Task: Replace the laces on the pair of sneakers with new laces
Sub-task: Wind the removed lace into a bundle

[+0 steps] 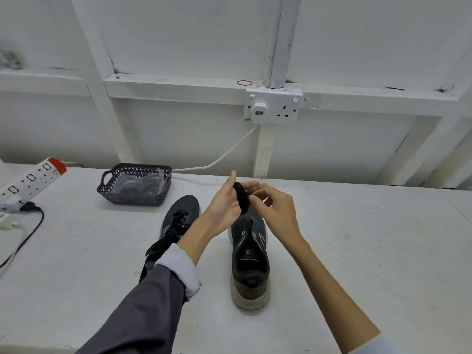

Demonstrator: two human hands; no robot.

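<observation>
Two dark grey sneakers stand on the white table. The right sneaker (250, 259) has bare eyelets and its heel faces me. The left sneaker (178, 221) still carries black laces and is partly hidden by my left forearm. Above the right sneaker's toe, my left hand (224, 203) grips a coiled bundle of black lace (242, 198). My right hand (275, 208) pinches the bundle's right side with its fingertips.
A dark plastic basket (132, 185) holding clear packets sits at the back left. A power strip (30, 180) with a black plug and cable lies at the far left. A wall socket (273, 106) with a white cable is on the wall behind.
</observation>
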